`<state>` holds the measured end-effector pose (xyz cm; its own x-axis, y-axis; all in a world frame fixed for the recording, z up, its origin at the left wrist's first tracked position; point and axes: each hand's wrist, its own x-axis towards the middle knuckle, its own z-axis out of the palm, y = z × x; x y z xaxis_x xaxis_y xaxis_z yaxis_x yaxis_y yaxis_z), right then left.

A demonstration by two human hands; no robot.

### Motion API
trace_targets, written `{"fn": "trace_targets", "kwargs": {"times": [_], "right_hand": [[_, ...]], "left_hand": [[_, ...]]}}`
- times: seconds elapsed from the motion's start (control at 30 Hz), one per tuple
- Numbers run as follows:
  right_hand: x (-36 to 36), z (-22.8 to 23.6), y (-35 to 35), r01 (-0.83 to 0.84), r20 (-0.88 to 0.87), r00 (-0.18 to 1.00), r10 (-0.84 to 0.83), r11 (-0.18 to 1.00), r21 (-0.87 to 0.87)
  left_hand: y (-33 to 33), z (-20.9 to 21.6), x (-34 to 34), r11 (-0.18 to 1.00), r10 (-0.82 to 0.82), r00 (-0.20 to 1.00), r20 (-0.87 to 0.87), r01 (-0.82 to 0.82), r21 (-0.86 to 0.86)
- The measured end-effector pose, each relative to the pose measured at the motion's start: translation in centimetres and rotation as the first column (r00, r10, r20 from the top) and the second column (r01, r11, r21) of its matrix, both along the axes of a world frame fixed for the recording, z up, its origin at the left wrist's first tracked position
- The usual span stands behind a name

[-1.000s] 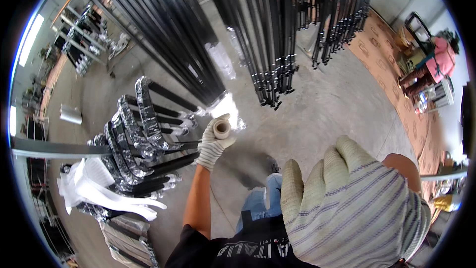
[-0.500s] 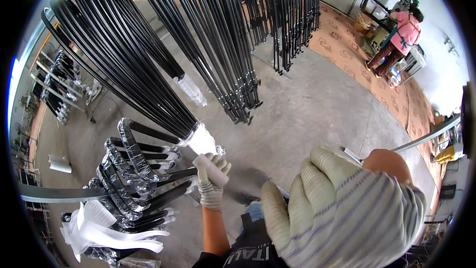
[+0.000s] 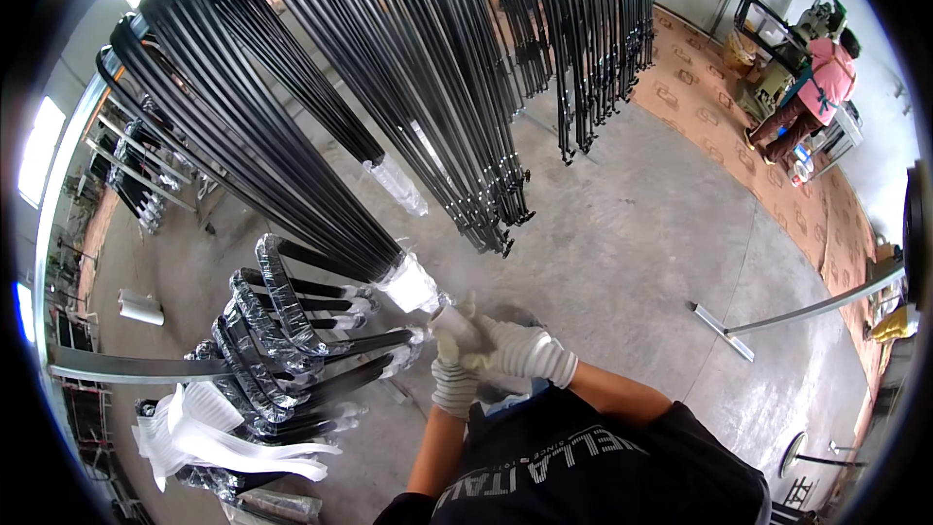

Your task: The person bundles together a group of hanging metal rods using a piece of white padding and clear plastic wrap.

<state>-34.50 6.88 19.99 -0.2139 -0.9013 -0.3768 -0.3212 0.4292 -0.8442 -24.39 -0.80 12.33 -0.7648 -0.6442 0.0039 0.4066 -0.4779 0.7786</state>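
My left hand (image 3: 452,377), in a pale knit glove, is closed around a small whitish roll of wrapping film (image 3: 457,331). My right hand (image 3: 530,352), gloved alike with grey stripes, meets it from the right. Its fingers close against the roll, partly smeared by motion. Just beyond the roll, the lower ends of a hanging bundle of black tubes (image 3: 292,185) are bound in a white wrap (image 3: 410,284). Left of my hands, several bent black frames (image 3: 282,311) hang in a row, their bends covered in shiny clear film.
White foam sheets (image 3: 209,433) lie over the lower frames. More black tubes (image 3: 437,117) hang at the back. A metal rail (image 3: 136,367) runs at left, and a metal stand (image 3: 724,332) rests on the floor at right. A person in pink (image 3: 821,87) works far right.
My right hand has come down from close to the camera, moving left to the film roll. The roll in my left hand has shifted slightly right in the picture, as the whole view has turned.
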Motion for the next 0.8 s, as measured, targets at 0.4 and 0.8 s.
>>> {"fn": "trace_targets", "kwargs": {"times": [0.4, 0.8], "right_hand": [[-11.8, -9.3, -0.5, -0.047, 0.418, 0.904, -0.094, 0.948, 0.314], [-18.0, -10.6, -2.3, 0.068, 0.492, 0.847, -0.200, 0.959, 0.273]], "left_hand": [[-1.5, -7.1, -5.6, 0.894, 0.378, 0.691, 0.617, -0.445, -0.049], [-14.8, 2.7, -9.7, 0.175, 0.964, -0.114, 0.242, -0.415, -0.893]]}}
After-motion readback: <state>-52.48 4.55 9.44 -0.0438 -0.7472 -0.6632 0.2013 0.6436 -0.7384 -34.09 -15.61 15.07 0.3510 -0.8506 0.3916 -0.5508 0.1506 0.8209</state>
